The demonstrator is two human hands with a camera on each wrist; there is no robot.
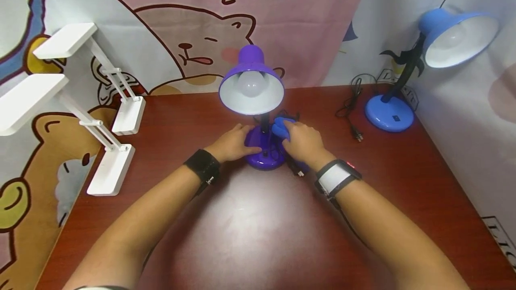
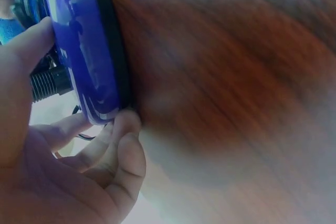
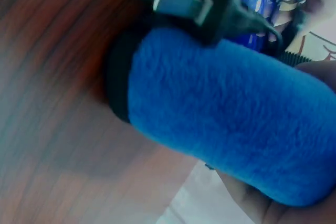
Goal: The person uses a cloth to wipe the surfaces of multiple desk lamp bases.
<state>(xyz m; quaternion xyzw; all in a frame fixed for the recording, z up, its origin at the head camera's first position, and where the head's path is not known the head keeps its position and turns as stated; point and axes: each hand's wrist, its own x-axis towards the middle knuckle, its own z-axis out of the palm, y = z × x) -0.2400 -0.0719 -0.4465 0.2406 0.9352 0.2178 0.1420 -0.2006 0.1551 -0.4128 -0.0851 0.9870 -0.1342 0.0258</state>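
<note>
A purple desk lamp [image 1: 265, 161] stands upright in the middle of the table, its white-lined shade facing me. My left hand [image 1: 234, 143] holds the left side of its round base, thumb over the top and fingers curled at the rim [image 2: 97, 51]. On the right, my right hand [image 1: 304, 143] grips a fuzzy blue block [image 3: 226, 114] with a dark end, close against the lamp's base and stem. The lamp's black cord and plug [image 3: 178, 3] lie between the block and the base. The right fingers are partly hidden behind the block.
Two white folding desk lamps [image 1: 110, 171] stand along the left edge. At the back right is a blue desk lamp [image 1: 389, 114] with its cord and plug [image 1: 356, 134] on the table. A printed cloth [image 1: 306, 25] hangs behind the wooden table [image 1: 181, 245].
</note>
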